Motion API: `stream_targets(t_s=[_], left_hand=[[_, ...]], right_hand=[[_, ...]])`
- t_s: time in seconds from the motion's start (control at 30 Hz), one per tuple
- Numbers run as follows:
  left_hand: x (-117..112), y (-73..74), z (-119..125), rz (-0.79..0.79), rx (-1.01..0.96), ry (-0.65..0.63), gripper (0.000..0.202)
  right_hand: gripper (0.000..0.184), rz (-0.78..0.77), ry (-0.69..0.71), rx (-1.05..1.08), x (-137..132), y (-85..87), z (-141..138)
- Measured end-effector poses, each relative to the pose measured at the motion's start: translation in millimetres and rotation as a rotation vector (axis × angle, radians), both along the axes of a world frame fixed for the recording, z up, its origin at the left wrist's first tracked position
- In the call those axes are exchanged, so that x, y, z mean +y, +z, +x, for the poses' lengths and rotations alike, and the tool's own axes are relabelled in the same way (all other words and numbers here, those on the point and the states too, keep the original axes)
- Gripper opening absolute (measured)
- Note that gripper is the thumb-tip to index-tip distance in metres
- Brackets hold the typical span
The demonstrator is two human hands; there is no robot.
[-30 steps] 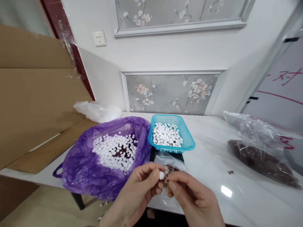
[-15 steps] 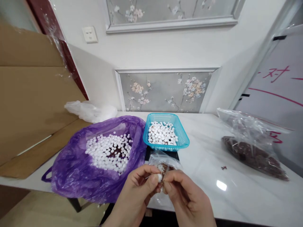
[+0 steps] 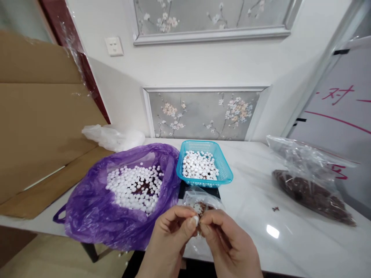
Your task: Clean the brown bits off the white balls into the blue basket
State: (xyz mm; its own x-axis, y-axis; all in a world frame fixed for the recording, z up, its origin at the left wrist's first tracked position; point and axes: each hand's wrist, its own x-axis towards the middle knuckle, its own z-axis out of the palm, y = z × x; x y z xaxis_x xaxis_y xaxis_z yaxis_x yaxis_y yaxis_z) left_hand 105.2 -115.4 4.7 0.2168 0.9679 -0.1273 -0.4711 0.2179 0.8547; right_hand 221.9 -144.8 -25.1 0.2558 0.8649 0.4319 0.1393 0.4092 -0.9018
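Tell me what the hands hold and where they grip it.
A small white bead, pinched at its sides by the fingertips of the left hand. The right hand meets its other side, fingertips only.

The white bead (image 3: 196,220) that stood clear between the fingertips a second ago is now mostly covered. The left hand (image 3: 169,237) has rolled its thumb over it, and the right hand (image 3: 228,243) has closed in until the fingertips meet.
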Motion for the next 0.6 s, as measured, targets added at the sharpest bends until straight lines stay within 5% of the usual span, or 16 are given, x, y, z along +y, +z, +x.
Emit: stream_targets(t_s=[0.27, 0.47, 0.6], left_hand=[[-1, -0.3, 1, -0.006, -0.018, 0.016, 0.016], [-1, -0.9, 0, -0.036, -0.030, -0.022, 0.017], [-2, 2.6, -1, -0.114, -0.072, -0.045, 0.018]], right_hand=[[0.012, 0.046, -0.005, 0.029, 2, 5.5, -1], [0.010, -0.175, 0.138, 0.373, 5, 9.8, 0], [0.017, -0.190, 0.215, 0.504, 5, 13.6, 4]])
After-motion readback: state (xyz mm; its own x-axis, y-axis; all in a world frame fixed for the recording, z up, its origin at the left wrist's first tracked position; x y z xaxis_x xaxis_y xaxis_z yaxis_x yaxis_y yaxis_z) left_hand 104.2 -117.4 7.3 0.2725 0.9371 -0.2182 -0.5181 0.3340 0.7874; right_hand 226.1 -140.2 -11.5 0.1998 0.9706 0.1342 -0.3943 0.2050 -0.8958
